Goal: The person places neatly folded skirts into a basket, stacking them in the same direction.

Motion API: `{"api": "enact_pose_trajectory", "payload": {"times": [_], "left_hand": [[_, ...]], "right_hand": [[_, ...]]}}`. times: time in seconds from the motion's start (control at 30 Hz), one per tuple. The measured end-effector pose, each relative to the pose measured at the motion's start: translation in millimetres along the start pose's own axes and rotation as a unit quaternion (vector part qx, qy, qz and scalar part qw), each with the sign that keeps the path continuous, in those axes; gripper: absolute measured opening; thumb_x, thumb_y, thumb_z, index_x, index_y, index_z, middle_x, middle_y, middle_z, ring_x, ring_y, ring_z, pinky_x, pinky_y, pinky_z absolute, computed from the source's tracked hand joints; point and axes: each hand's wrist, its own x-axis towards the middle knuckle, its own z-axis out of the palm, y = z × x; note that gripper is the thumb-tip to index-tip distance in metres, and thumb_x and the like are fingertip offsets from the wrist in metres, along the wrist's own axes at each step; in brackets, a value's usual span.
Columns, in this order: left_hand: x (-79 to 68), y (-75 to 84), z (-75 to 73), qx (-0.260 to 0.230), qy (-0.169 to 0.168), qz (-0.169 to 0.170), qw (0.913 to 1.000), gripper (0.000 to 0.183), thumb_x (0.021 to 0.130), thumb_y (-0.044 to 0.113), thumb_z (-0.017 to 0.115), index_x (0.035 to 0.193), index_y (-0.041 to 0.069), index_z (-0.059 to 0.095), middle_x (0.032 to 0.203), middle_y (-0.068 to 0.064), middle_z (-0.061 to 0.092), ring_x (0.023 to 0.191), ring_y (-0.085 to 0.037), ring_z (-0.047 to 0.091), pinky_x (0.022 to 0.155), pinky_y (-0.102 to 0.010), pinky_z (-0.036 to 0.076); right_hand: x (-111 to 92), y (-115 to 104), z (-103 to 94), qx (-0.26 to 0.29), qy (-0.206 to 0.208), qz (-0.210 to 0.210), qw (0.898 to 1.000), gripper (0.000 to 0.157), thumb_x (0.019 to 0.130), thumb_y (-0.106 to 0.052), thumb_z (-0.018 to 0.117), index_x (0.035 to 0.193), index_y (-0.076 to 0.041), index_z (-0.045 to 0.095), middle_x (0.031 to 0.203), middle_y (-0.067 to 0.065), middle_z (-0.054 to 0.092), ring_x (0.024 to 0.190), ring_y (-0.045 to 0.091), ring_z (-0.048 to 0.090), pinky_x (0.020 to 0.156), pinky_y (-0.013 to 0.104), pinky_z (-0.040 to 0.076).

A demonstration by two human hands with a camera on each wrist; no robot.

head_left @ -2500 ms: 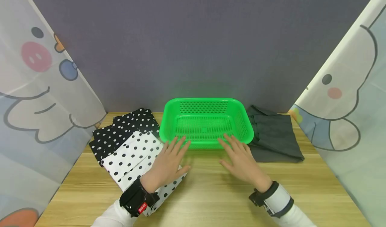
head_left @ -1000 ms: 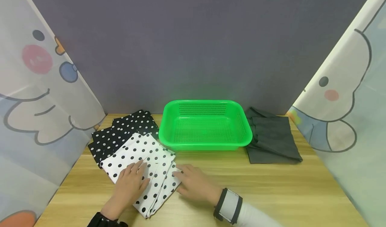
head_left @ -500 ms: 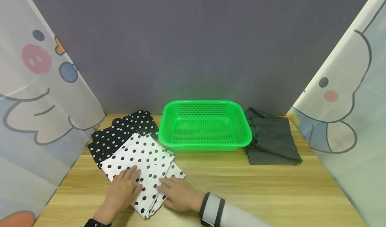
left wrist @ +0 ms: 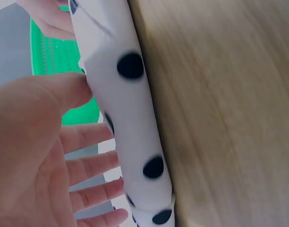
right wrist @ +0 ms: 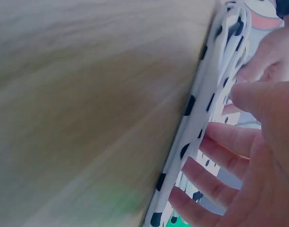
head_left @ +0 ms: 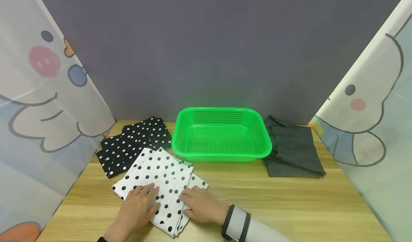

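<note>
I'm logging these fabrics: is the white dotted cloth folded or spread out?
Folded: the white dotted cloth lies in overlapping flaps, and the right wrist view shows layers stacked at its edge.

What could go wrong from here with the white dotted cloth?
1. The white dotted cloth has uneven layers, a flap jutting out on the right; they could slip apart if moved.
2. The left hand and right hand rest on it without gripping, so a lift might catch only upper layers.
3. Pushed away, it might bump the green basket.
</note>
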Motion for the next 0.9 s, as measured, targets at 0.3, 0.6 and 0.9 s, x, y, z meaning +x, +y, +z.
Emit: {"api": "enact_pose_trajectory", "payload": {"times": [0.3, 0.6, 0.9], "left_hand": [[-0.5, 18.4, -2.2, -0.04, 0.008, 0.034, 0.9986, 0.035, 0.073, 0.029, 0.063, 0.102, 0.01, 0.062, 0.109, -0.009, 0.057, 0.104, -0.033, 0.049, 0.09, -0.046, 0.035], [1.5, 31.1, 2.1, -0.049, 0.022, 0.093, 0.9942, 0.035, 0.072, 0.026, 0.063, 0.103, 0.011, 0.061, 0.106, -0.007, 0.058, 0.099, -0.023, 0.054, 0.084, -0.041, 0.042], [4.5, 46.1, 5.2, -0.063, -0.003, 0.102, 0.9927, 0.039, 0.074, 0.028, 0.061, 0.11, 0.013, 0.056, 0.111, -0.008, 0.054, 0.1, -0.022, 0.053, 0.082, -0.039, 0.043]], "right_hand": [[-18, 19, 1.1, 0.027, 0.002, 0.013, 1.0, 0.033, 0.087, -0.034, 0.045, 0.115, -0.018, 0.054, 0.113, -0.005, 0.051, 0.096, 0.012, 0.049, 0.08, 0.026, 0.042], [-42, 28, -2.8, 0.075, 0.006, 0.038, 0.996, 0.031, 0.086, -0.028, 0.047, 0.115, -0.017, 0.054, 0.125, 0.001, 0.045, 0.109, 0.018, 0.046, 0.089, 0.032, 0.04], [-63, 43, -3.7, 0.097, 0.021, 0.073, 0.992, 0.025, 0.086, -0.026, 0.048, 0.108, -0.017, 0.056, 0.123, 0.001, 0.047, 0.107, 0.019, 0.047, 0.087, 0.034, 0.041]]}}
